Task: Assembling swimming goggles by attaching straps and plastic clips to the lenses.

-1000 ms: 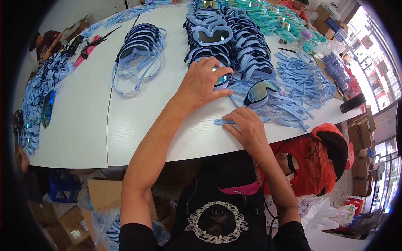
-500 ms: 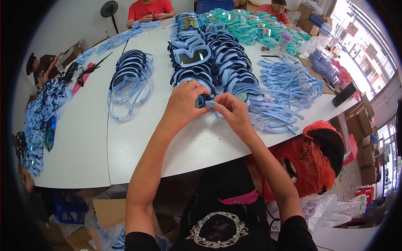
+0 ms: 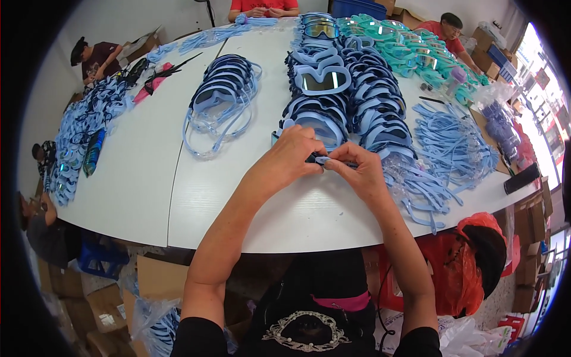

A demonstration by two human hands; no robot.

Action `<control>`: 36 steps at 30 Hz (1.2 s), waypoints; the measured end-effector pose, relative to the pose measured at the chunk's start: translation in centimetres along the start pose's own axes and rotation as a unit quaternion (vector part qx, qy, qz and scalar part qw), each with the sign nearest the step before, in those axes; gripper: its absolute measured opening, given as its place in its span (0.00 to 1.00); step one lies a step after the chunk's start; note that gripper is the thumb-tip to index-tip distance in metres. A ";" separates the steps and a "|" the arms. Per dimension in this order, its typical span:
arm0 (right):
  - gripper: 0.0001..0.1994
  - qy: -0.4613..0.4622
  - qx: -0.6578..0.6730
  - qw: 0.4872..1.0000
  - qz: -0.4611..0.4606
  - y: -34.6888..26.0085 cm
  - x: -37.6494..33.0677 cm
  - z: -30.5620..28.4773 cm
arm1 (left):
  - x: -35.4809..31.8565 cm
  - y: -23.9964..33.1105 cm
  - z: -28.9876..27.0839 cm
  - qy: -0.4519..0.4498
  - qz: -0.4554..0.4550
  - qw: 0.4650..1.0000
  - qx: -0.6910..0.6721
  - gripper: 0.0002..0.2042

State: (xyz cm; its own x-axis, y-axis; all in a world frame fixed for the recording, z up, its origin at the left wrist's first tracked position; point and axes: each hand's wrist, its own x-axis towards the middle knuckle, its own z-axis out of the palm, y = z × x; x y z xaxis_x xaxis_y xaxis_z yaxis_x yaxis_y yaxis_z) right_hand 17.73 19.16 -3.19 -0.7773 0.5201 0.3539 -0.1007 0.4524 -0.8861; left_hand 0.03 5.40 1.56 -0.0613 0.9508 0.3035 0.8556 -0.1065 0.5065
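Note:
My left hand (image 3: 290,153) is closed around a pair of large-lens swim goggles (image 3: 276,137), mostly covered by the fingers. Thumb and fingertips of my right hand (image 3: 360,170) pinch a light-blue strap end (image 3: 322,160) against the dark side piece of the goggles. Just beyond my hands stands a row of blue swim goggles (image 3: 318,104), with a second row (image 3: 380,113) to its right. Loose light-blue straps (image 3: 455,140) with clear fittings lie heaped beside my right forearm. A smaller group of goggles with straps attached (image 3: 221,98) rests to the left.
Green goggles (image 3: 410,47) are piled at the far right. More blue goggles (image 3: 83,134) cover the table's left end. A black cylinder (image 3: 521,178) lies near the right edge, above a red plastic bag (image 3: 476,262). Several other people sit around the white table (image 3: 238,196).
The view has shifted, so the table contents appear farther right. Both hands remain together at the goggles, the left now turned more over them, the right still pinching the strap end.

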 end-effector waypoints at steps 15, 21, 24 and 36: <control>0.02 0.033 -0.137 0.990 0.021 2.0 -1.9 -1.5 | 0.2 -2.9 4.5 0.064 0.117 0.991 -0.009 0.12; 0.04 0.031 -0.095 0.995 -0.015 3.5 -1.5 0.0 | -1.2 -2.7 4.2 0.073 0.061 0.995 0.021 0.11; 0.02 0.010 -0.107 0.994 0.019 3.6 -1.3 -0.4 | -0.7 -3.1 4.8 0.085 0.063 0.992 0.062 0.10; 0.09 0.078 -0.007 0.996 -0.039 5.1 -0.7 -0.8 | 1.0 -0.9 6.2 0.193 0.053 0.967 0.160 0.11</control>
State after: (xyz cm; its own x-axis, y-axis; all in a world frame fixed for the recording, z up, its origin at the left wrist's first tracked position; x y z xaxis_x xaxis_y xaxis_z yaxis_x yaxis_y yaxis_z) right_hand 18.23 21.71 -7.71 -0.6609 0.5893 0.4647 -0.1471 0.5054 -0.8502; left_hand 2.36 8.26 -3.55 -0.0989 0.7541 0.6493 0.9788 -0.0439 0.2000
